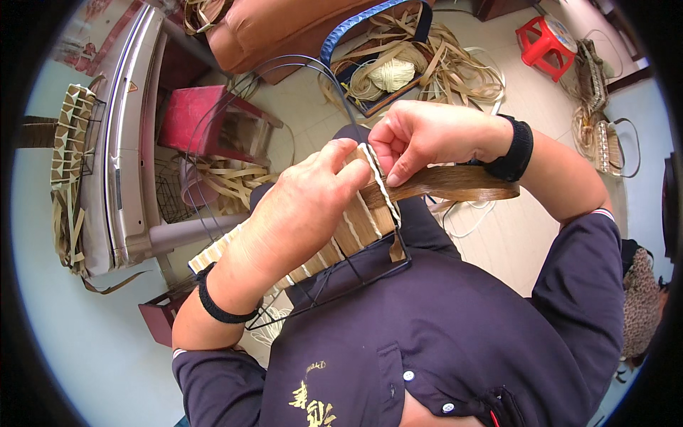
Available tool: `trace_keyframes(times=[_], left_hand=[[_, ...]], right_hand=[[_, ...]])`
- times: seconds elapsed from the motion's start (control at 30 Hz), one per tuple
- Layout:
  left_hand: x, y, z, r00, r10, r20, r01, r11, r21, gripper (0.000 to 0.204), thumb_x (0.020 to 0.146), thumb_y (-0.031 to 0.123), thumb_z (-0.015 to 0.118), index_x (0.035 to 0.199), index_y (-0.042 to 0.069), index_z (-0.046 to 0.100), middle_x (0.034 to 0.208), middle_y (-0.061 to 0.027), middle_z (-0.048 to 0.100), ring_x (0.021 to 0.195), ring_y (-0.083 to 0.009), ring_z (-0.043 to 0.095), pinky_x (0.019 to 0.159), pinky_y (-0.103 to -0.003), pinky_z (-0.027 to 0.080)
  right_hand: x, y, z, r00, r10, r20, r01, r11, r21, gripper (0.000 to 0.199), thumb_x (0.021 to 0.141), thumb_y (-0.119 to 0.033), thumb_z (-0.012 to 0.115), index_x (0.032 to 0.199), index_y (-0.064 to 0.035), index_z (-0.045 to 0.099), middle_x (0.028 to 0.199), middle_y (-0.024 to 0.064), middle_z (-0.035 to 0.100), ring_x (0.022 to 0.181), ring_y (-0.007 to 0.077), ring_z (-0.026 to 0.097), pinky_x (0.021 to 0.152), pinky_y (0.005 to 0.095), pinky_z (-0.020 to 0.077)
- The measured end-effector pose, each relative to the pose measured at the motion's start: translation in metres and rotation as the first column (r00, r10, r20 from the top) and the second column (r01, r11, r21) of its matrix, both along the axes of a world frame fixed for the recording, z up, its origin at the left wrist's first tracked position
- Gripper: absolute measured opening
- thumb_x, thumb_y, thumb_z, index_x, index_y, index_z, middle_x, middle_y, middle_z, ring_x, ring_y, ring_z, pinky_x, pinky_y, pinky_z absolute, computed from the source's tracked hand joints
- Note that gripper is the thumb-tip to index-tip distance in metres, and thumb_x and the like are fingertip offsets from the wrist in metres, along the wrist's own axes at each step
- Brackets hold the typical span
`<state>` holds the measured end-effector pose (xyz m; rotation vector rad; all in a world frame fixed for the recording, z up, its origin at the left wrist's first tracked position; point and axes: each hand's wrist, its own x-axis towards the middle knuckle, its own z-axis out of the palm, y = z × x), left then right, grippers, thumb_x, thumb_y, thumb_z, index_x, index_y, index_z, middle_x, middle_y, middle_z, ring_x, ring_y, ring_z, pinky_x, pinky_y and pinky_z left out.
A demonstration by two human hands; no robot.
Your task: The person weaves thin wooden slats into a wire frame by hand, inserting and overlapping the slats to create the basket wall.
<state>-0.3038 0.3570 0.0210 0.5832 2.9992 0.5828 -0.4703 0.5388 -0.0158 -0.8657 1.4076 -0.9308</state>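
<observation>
Tiled floor (pixel 512 235) bears strips (pixel 455 71) (loose), red stool (pixel 544 44).

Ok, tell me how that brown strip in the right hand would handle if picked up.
The brown strip is probably floppy: it is thin, flat and curves where the right hand pinches it against the woven panel. It is likely light, like the loose strips piled on the floor. Its glossy face may be a bit slippery.

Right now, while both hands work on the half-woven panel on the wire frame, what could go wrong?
1. The right hand pinches the brown strip where it bends sharply over the panel's edge; a hard pull might crack or kink it.
2. The left hand alone presses the woven panel flat; if it lifts, the rows and white cord may loosen.
3. The thin black wire frame rests against the lap and could perhaps bend or slip.
</observation>
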Motion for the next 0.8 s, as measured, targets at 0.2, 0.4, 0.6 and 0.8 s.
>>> trace_keyframes(times=[0.2, 0.4, 0.6, 0.8], left_hand=[[-0.003, 0.002, 0.002, 0.999, 0.040, -0.010, -0.040, 0.999, 0.017, 0.018, 0.085, -0.003, 0.064, 0.101, 0.004, 0.062, 0.126, -0.0172, 0.064, 0.100, -0.0390, 0.070, 0.083, -0.043, 0.060], [-0.003, 0.000, -0.004, 0.995, 0.061, -0.074, -0.055, 0.996, 0.070, 0.018, 0.084, -0.001, 0.072, 0.099, 0.005, 0.064, 0.119, -0.0137, 0.068, 0.091, -0.0372, 0.072, 0.077, -0.043, 0.061], [-0.005, 0.002, -0.002, 0.997, 0.064, -0.031, -0.062, 0.995, 0.076, 0.020, 0.082, -0.002, 0.073, 0.099, 0.005, 0.064, 0.120, -0.0142, 0.068, 0.092, -0.0378, 0.072, 0.078, -0.043, 0.061], [-0.004, 0.002, -0.002, 0.997, 0.063, -0.046, -0.060, 0.996, 0.061, 0.020, 0.082, -0.003, 0.072, 0.098, 0.005, 0.065, 0.120, -0.0145, 0.067, 0.093, -0.0383, 0.071, 0.078, -0.043, 0.061]], right_hand=[[0.001, -0.006, 0.001, 0.991, 0.024, -0.130, -0.035, 0.996, -0.087, 0.020, 0.083, -0.014, 0.084, 0.080, -0.0029, 0.068, 0.071, 0.0007, 0.067, 0.067, 0.0090, 0.062, 0.061, 0.0283, 0.0489], [-0.001, 0.013, 0.007, 0.992, 0.030, -0.125, -0.038, 0.997, -0.061, 0.023, 0.092, -0.017, 0.080, 0.101, 0.0010, 0.069, 0.087, 0.0012, 0.071, 0.081, 0.0049, 0.062, 0.072, 0.0249, 0.0504], [-0.006, 0.022, 0.016, 0.985, 0.070, -0.159, -0.062, 0.997, 0.055, 0.019, 0.091, -0.018, 0.077, 0.090, 0.0013, 0.074, 0.074, 0.0024, 0.071, 0.066, 0.0091, 0.063, 0.064, 0.0288, 0.0505], [-0.004, 0.010, 0.017, 0.971, 0.081, -0.225, -0.080, 0.997, 0.015, 0.014, 0.090, -0.008, 0.077, 0.085, 0.0028, 0.070, 0.072, -0.0007, 0.069, 0.064, 0.0043, 0.060, 0.059, 0.0237, 0.0465]])
